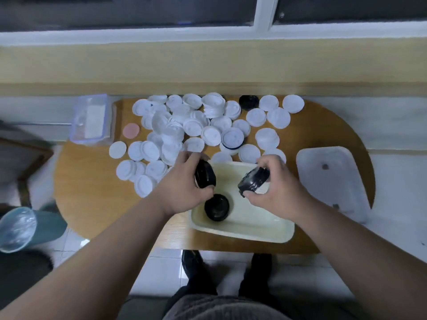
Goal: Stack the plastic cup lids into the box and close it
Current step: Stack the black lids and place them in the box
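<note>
Head view. Box (242, 229) sat open at the table's (92, 192) 6 o'clock edge. One black lid (216, 207) lay inside, at the box's 8 o'clock.

Left hand (184, 190) had its fingers curled round a black stack (205, 174), held on edge over the box's 10 o'clock rim. Right hand (275, 192) gripped a second stack (253, 181) between thumb and fingers, tilted, over the box's 1 o'clock.

White lids (196, 125) lay heaped loose at 12 o'clock of the box, the nearest just beside its far rim. Cover (330, 179) lay at the box's 3 o'clock, its near end seemingly past the table edge.

Risks:
- Both stacks were held edgewise, so a slack grip would likely let the lids fan out and scatter.
- A stack set down tilted could topple in the box.
- Knuckles close to the white heap might sweep lids off the table.
- An elbow could knock the overhanging cover down.
- Stacks built too tall would probably block closing.
</note>
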